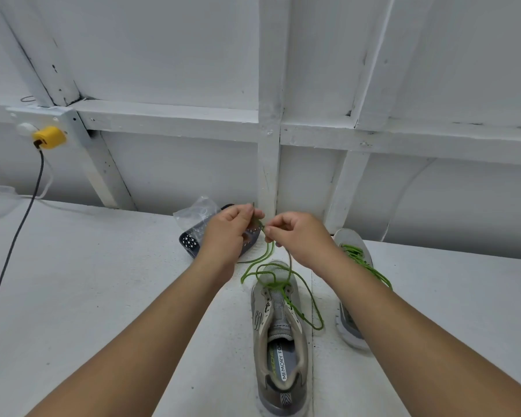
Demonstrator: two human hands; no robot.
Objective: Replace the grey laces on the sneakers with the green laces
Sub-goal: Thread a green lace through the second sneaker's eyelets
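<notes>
A grey sneaker (278, 341) lies on the white table with its toe pointing away from me. A green lace (283, 284) runs through its lower eyelets, and loose loops trail off to its right. My left hand (226, 233) and my right hand (298, 236) are raised above the toe, both pinching the ends of the green lace between thumb and fingers, close together. A second grey sneaker (354, 260) with a green lace in it lies to the right, half hidden by my right forearm.
A dark perforated basket (193, 240) with a clear plastic bag (194, 213) on it sits behind my left hand. A yellow plug (49, 137) on a wall socket feeds a dark cable (21, 224) down across the table's left side. A white panelled wall stands close behind.
</notes>
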